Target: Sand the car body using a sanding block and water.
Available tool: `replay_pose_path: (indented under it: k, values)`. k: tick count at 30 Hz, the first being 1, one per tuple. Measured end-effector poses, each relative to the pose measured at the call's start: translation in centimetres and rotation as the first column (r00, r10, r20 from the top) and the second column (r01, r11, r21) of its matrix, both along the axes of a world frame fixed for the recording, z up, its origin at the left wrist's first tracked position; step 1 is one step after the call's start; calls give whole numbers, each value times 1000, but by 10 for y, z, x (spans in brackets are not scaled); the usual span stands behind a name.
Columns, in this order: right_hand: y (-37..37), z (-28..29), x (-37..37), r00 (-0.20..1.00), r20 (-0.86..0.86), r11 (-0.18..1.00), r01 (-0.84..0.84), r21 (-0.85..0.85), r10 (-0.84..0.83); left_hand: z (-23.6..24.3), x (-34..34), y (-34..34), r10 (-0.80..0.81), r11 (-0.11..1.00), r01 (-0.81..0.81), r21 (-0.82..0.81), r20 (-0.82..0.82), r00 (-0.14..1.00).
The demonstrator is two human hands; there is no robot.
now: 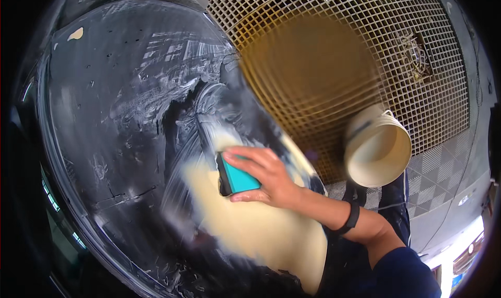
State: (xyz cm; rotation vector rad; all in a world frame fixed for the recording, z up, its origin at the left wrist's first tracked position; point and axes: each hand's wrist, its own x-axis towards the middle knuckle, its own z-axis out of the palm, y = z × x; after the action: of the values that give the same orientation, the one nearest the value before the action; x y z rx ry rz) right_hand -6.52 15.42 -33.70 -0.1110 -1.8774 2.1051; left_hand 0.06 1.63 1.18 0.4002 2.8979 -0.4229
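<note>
My right hand (pixel 266 175) grips a teal sponge (pixel 237 175) and presses it flat against a glossy black car panel (pixel 115 141). White soap streaks (pixel 172 84) are smeared across the panel above and left of the sponge. A blurred cream patch (pixel 261 230) shows on the panel just below the hand. A black band (pixel 350 217) circles the wrist, and a dark blue sleeve covers the upper arm at the lower right. My left hand does not appear anywhere in the picture.
A cream bucket (pixel 377 148) appears blurred just right of the panel, over a floor grating (pixel 334 53) of small squares. Grey checkered floor tiles (pixel 438 167) lie at the right. A dark drain insert (pixel 416 58) sits in the grating at the upper right.
</note>
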Motion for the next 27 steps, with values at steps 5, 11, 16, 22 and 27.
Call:
replay_pose_path:
  k: [5,11,16,22,27]
  values:
    - [-1,-71,-104,961,15,960,275,58,-277,-3,6,9,50,999,-49,11,-32,998]
    - [19,-164,-53,749,559,914,403,41,-356,-1,0,2,28,1000,-28,1,7,1000]
    - [68,-84,93,622,779,908,281,-311,74,2,1,-3,-39,999,39,-31,-1,999]
    - [100,-183,281,382,924,988,149,-29,-31,-1,4,-7,-35,999,35,-7,-36,999]
    - [111,-325,312,169,971,961,-190,202,-170,-8,10,-3,-4,999,7,43,-59,998]
